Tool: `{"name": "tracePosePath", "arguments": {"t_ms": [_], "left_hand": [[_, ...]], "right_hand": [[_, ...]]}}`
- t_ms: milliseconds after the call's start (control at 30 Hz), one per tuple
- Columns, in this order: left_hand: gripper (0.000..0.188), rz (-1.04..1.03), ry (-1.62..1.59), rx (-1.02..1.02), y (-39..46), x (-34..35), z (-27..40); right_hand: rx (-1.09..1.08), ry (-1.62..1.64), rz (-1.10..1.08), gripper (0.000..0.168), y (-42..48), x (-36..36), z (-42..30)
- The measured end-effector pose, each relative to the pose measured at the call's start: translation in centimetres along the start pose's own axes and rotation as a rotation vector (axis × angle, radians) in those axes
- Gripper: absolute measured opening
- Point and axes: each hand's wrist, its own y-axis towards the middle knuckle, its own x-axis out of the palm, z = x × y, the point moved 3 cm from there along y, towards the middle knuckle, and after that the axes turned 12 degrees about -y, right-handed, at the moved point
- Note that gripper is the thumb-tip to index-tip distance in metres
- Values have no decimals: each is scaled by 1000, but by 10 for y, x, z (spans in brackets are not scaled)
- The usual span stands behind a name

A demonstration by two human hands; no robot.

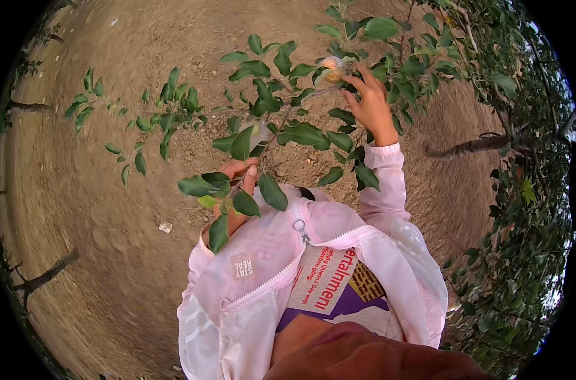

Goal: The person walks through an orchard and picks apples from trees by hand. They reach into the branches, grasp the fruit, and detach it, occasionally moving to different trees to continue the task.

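Observation:
My left hand (243, 172) has its thumb and fingers around a thin leafy branch (279, 124), partly behind leaves. Up and to the right, my right hand (372, 107) reaches to a blurred orange-yellow fruit (333, 70) that appears wrapped in clear plastic. Its fingers are spread, with the tips at the fruit's right side; whether they grip it cannot be told. Between the hands, a pale green fruit (256, 130) in a translucent bag hangs partly behind a leaf. Both arms wear sleeves of a light pink zip jacket (264, 266).
Dense tree foliage (521, 228) fills the right side, with a thick bare limb (473, 145) jutting inward. More leafy twigs (174, 107) stretch left over brown soil (121, 199). A small pale scrap (165, 227) lies on the ground. Dark trunks (45, 275) stand at the left.

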Motion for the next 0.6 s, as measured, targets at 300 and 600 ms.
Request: {"name": "tracePosePath", "arguments": {"t_ms": [300, 600], "left_hand": [[17, 15, -35, -236, -6, 5, 19], [20, 20, -17, -243, -10, 5, 15]], "right_hand": [[-14, -9, 156, 25, -14, -15, -10], [34, 106, 243, 18, -23, -21, -15]]}}
